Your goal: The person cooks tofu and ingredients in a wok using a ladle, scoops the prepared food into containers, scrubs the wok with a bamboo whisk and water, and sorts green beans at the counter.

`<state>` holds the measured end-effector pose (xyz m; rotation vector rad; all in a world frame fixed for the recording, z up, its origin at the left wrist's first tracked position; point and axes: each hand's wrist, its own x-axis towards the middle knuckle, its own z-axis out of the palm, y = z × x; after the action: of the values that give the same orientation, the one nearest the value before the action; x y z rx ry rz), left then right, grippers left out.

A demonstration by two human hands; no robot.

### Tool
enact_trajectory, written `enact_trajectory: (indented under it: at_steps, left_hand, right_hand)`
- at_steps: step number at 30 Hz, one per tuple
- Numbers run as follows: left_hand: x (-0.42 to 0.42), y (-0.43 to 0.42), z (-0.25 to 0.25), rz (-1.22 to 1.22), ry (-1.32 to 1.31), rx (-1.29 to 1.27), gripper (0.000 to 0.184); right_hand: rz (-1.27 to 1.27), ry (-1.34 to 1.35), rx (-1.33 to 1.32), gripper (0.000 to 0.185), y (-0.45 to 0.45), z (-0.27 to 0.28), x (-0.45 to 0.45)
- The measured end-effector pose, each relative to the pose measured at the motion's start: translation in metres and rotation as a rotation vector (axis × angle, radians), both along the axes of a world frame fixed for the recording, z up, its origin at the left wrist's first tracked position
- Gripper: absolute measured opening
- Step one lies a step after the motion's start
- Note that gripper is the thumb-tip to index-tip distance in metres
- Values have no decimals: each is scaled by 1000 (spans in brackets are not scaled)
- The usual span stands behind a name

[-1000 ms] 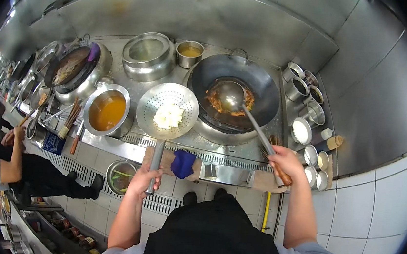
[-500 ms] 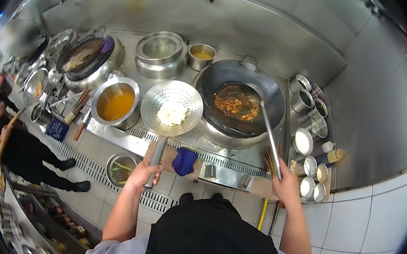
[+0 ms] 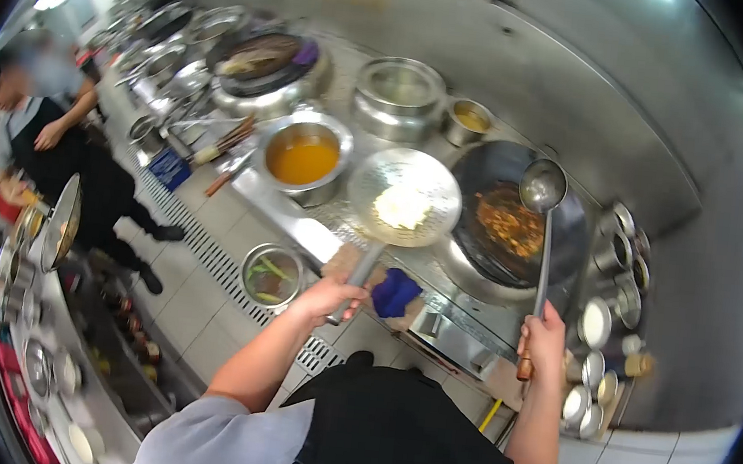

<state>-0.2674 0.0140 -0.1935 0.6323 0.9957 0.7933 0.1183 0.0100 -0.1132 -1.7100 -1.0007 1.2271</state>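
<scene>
Two hands, two long handles

The left hand is wrapped round the handle of a strainer; the right hand grips the ladle by its wooden end, probably to stay back from the heat. White food sits in the strainer, presumably kept bowl-up so nothing spills; whether it rests on the table, I cannot tell. The ladle's bowl appears above the far side of the wok, apart from the browned food. A soup pot crowds the left, containers the right; a blue cloth lies near.
</scene>
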Motion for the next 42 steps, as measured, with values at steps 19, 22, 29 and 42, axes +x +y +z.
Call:
enact_trajectory:
  at_steps: [19, 22, 29, 42]
  left_hand:
    - [8, -30, -10, -7, 50, -45, 20]
    - [7, -29, -21, -22, 30, -21, 19]
    - [2, -24, -23, -36, 24, -28, 21]
    - [-17, -18, -2, -75, 47, -32, 27]
  right_hand:
    - [786, -105, -51, 14, 139, -32, -277]
    - [771, 12, -123, 12, 143, -35, -271]
    - [617, 434, -210, 17, 135, 10, -229]
    - [235, 222, -21, 37, 28, 50, -7]
